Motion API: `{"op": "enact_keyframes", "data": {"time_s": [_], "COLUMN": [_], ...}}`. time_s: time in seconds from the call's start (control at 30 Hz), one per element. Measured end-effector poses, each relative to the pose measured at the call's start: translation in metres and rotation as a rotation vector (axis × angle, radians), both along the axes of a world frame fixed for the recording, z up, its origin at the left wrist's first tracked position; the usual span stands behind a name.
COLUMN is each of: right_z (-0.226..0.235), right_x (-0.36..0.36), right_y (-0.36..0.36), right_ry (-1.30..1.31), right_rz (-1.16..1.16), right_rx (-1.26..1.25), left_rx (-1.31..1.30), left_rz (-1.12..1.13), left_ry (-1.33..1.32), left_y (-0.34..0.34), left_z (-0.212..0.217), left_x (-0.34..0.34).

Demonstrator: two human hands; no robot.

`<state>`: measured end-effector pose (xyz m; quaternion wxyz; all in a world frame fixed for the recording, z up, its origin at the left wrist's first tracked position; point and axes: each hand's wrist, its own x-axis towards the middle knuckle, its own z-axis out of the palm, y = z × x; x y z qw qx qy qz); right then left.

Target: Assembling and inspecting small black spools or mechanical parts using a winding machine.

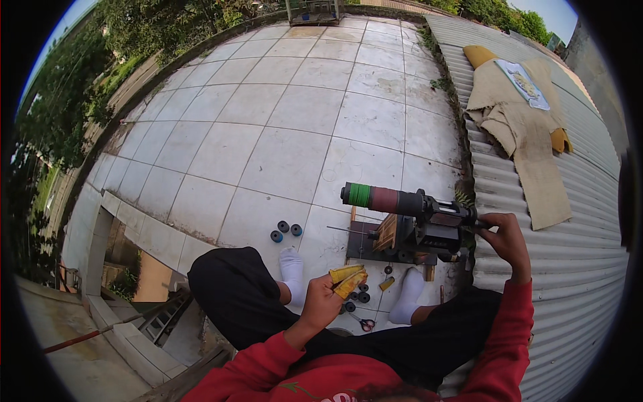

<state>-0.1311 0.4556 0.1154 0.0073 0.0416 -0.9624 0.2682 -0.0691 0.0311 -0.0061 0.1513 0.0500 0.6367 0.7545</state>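
Mechanism, black (439, 234), right of centre above the tiled floor (295, 110); a long dark cylinder (384, 199) projects leftward from it, banded in green and reddish brown.

Right hand (507, 240): thumb and fingers pinching the mechanism's right-hand end; the exact part is too small to tell.

Left hand (323, 303): thumb and fingers closed on folded yellow pieces (349, 281), material uncertain, held up between the knees, left of and below the cylinder.

Baseboard, dark (360, 248), beneath the mechanism, with a slatted wooden piece (385, 232) and a thin metal rod (343, 229) pointing left.

Spools, three, dark (296, 230), grouped on the tiles near the left foot (291, 268).

Scissors (367, 324), one pair, on the floor between the legs, just below further small dark spools (364, 297).

Burlap, tan (539, 167), draped over the corrugated roof (562, 268), at right.
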Motion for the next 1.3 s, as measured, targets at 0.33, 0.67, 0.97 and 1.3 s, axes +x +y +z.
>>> {"op": "enact_keyframes", "data": {"time_s": [0.33,0.67,0.97,1.3], "right_z": [-0.028,-0.062,0.013,-0.108], "right_x": [-0.065,-0.066,-0.028,0.052], "right_y": [0.022,0.027,-0.012,-0.22], "right_ry": [-0.02,-0.158,0.401,-0.074], "right_rz": [0.065,0.092,-0.049,-0.116], "right_rx": [-0.022,-0.124,0.013,-0.792], "left_rx": [-0.014,-0.138,-0.727,-1.012], "left_rz": [0.105,-0.006,-0.14,-0.428], "left_ry": [0.077,0.253,0.172,0.13], "left_y": [0.016,0.016,0.009,0.007], "left_z": [0.005,-0.008,-0.08,-0.146], "left_x": [-0.048,-0.054,-0.035,-0.008]}}
